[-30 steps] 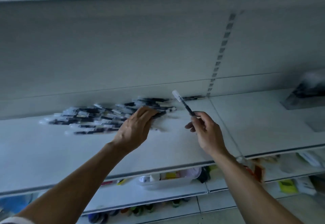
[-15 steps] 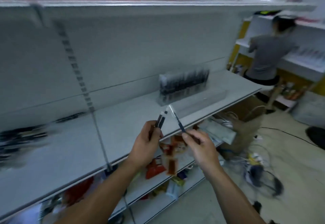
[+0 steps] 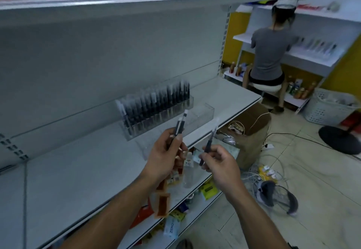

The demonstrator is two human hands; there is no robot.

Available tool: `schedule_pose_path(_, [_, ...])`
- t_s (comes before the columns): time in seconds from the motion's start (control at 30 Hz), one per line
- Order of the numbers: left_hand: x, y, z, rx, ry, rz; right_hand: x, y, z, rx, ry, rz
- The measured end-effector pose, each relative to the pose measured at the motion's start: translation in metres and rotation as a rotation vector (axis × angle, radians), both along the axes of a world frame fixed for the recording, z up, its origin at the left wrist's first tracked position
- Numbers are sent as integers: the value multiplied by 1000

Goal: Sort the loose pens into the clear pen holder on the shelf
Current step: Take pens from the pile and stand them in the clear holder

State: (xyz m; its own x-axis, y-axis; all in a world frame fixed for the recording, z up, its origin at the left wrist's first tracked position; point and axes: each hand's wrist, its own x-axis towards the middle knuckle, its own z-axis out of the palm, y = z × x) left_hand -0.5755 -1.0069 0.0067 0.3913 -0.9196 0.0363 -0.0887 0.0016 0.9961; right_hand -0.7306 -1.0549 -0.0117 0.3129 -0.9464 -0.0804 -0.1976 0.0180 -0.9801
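Two grips are raised side by side, apart from each other, over the front edge of the white shelf [image 3: 78, 160]. The left grip [image 3: 166, 156] has its fingers curled round the lower ends of dark pens [image 3: 180, 126] with clear caps pointing up and away; whether there are one or two is hard to tell. The right grip [image 3: 220, 165] pinches a single pen [image 3: 209, 142] between thumb and fingertips, its cap end tilted up to the right. Just beyond them on the shelf stands the clear pen holder [image 3: 203, 111], its back row packed with upright stored pens [image 3: 156, 104]. Further off, a cardboard box [image 3: 252, 137] and loose cables [image 3: 254, 174] lie on the floor. Farthest away, a person in a grey top [image 3: 269, 53] sits on a white stool facing another shelf.
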Motion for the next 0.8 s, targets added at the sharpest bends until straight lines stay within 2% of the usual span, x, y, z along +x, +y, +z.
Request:
schedule_pose_path(0.23, [24, -93, 4, 33, -210, -22, 13, -96, 9, 22, -66, 2])
schedule_pose_path(0.4, [32, -129, 2, 42, -160, 30, 26, -132, 9, 31, -93, 42])
schedule_pose_path(0.67, [39, -128, 3, 82, -232, 259, 57, -178, 14, -41, -30, 329])
schedule_pose_path(0.8, [31, -115, 7, 154, -261, 407, 69, -187, 16, 33, -118, 514])
